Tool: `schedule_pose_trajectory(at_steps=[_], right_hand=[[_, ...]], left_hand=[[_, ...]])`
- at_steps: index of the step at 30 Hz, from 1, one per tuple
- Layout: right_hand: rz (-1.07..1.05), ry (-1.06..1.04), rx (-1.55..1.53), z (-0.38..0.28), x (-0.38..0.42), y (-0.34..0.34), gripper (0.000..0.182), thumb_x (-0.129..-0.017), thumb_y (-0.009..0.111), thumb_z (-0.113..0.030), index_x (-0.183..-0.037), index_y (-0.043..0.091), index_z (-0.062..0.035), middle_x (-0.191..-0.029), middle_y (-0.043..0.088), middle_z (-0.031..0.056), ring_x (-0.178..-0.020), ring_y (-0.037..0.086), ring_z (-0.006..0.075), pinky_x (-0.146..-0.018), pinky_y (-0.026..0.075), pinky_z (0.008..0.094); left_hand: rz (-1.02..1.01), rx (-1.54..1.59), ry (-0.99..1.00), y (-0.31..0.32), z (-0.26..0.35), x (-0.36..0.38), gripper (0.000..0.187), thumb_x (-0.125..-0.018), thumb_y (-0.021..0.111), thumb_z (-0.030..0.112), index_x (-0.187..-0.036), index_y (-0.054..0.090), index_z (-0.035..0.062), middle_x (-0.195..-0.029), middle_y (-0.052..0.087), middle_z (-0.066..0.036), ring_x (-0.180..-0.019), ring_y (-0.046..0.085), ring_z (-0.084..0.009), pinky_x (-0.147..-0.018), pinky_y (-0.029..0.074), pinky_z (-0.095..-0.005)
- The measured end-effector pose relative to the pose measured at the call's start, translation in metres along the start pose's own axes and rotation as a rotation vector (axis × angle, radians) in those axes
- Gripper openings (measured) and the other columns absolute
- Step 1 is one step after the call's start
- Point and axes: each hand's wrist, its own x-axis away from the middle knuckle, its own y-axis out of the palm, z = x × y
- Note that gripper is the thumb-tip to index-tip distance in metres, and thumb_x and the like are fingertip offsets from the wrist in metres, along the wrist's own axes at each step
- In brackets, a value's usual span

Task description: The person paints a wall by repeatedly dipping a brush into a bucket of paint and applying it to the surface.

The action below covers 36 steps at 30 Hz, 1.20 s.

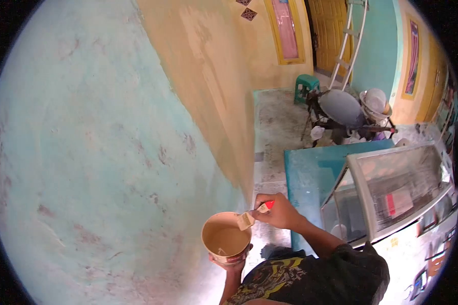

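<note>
My right hand (279,212) grips a paintbrush by its red-tipped handle. The bristles of the paintbrush (245,220) are coated in tan paint and sit at the right rim of the paint bucket. Held from below in my left hand (230,265), the paint bucket (208,223) has tan paint inside and smears along its rim. The fingers of that hand curl round the bucket's lower side, partly hidden behind it. Just left of both hands stands a wall (102,152), pale turquoise with scuffs, with a tan painted band (203,86) on its far part.
To my right are a blue table (310,178) and a glass display case (397,188). Farther back, a large wok (341,108) rests on a stand beside stacked basins (375,101). A green stool (305,87) and a white ladder (347,48) stand near the yellow door (328,30).
</note>
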Motion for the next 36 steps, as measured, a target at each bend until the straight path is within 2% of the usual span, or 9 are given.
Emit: schedule_pose_trajectory(at_steps=[3, 6, 9, 12, 18, 21, 27, 31, 36], right_hand=[[-0.017, 0.03, 0.062, -0.001, 0.002, -0.003, 0.022, -0.084, 0.078, -0.021, -0.089, 0.071, -0.0013, -0.081, 0.072, 0.0143, -0.072, 0.07, 0.0214, -0.068, 0.053, 0.0327], [0.012, -0.047, -0.036, 0.001, 0.003, -0.001, 0.02, -0.086, 0.078, -0.019, -0.089, 0.071, -0.0009, -0.078, 0.072, 0.0116, -0.069, 0.069, 0.0178, -0.066, 0.053, 0.0314], [0.01, 0.139, -0.361, -0.006, 0.006, 0.001, 0.017, -0.087, 0.077, -0.016, -0.088, 0.071, 0.0001, -0.076, 0.071, 0.0081, -0.068, 0.067, 0.0132, -0.065, 0.052, 0.0288], [0.019, 0.121, -0.248, -0.007, 0.007, 0.0, 0.016, -0.088, 0.076, -0.014, -0.088, 0.071, 0.001, -0.074, 0.07, 0.0056, -0.069, 0.065, 0.0096, -0.064, 0.051, 0.0268], [0.028, 0.182, -0.314, -0.003, 0.007, 0.006, 0.015, -0.088, 0.076, -0.013, -0.089, 0.071, 0.0009, -0.075, 0.07, 0.0065, -0.068, 0.066, 0.0099, -0.064, 0.051, 0.0266], [0.053, 0.012, -0.118, -0.003, 0.006, 0.007, 0.014, -0.089, 0.075, -0.012, -0.089, 0.071, 0.0011, -0.075, 0.07, 0.007, -0.068, 0.066, 0.01, -0.063, 0.051, 0.026], [0.04, 0.175, -0.459, -0.005, 0.005, 0.013, 0.012, -0.089, 0.074, -0.009, -0.088, 0.07, 0.0019, -0.076, 0.07, 0.0068, -0.068, 0.067, 0.0108, -0.062, 0.052, 0.0263], [0.072, 0.099, -0.319, -0.002, 0.006, 0.015, 0.012, -0.089, 0.074, -0.009, -0.087, 0.069, 0.0023, -0.075, 0.069, 0.0066, -0.067, 0.067, 0.0112, -0.062, 0.052, 0.0264], [0.065, 0.123, -0.414, -0.004, 0.004, 0.017, 0.011, -0.088, 0.074, -0.008, -0.087, 0.069, 0.0019, -0.074, 0.068, 0.0059, -0.066, 0.064, 0.0097, -0.062, 0.05, 0.0256]], left_hand=[[0.092, -0.062, 0.013, -0.022, 0.003, 0.0, 0.106, -0.074, 0.047, 0.086, -0.152, 0.034, 0.0144, -0.138, 0.051, -0.023, -0.113, 0.059, -0.0484, -0.084, 0.053, -0.0691], [-0.02, -0.018, -0.037, -0.013, 0.002, -0.002, 0.105, -0.075, 0.05, 0.084, -0.152, 0.033, 0.0142, -0.14, 0.05, -0.023, -0.114, 0.057, -0.0491, -0.084, 0.053, -0.069], [-0.045, -0.049, -0.027, -0.001, 0.002, -0.003, 0.105, -0.076, 0.051, 0.084, -0.152, 0.032, 0.0141, -0.14, 0.049, -0.024, -0.116, 0.056, -0.0496, -0.084, 0.053, -0.0691], [-0.01, -0.066, -0.002, -0.004, 0.004, -0.005, 0.107, -0.075, 0.053, 0.085, -0.152, 0.031, 0.0144, -0.139, 0.049, -0.024, -0.117, 0.055, -0.0494, -0.084, 0.053, -0.0687], [-0.047, -0.046, 0.003, -0.02, 0.008, -0.004, 0.108, -0.074, 0.051, 0.087, -0.152, 0.031, 0.0147, -0.138, 0.05, -0.024, -0.116, 0.056, -0.0476, -0.083, 0.054, -0.0672], [0.025, -0.094, 0.017, -0.012, 0.01, -0.004, 0.109, -0.073, 0.048, 0.089, -0.152, 0.031, 0.0156, -0.138, 0.05, -0.023, -0.116, 0.056, -0.0476, -0.082, 0.054, -0.0672], [-0.002, -0.017, -0.036, -0.015, 0.016, 0.0, 0.108, -0.073, 0.047, 0.09, -0.151, 0.033, 0.0168, -0.139, 0.05, -0.023, -0.116, 0.056, -0.0481, -0.082, 0.054, -0.0676], [-0.097, 0.06, -0.065, -0.008, 0.016, -0.002, 0.107, -0.074, 0.046, 0.09, -0.151, 0.033, 0.0161, -0.138, 0.05, -0.023, -0.116, 0.057, -0.0481, -0.082, 0.054, -0.0682], [0.067, -0.044, 0.026, -0.003, 0.017, -0.002, 0.106, -0.076, 0.044, 0.089, -0.151, 0.033, 0.015, -0.136, 0.052, -0.024, -0.113, 0.058, -0.0481, -0.08, 0.055, -0.0681]])
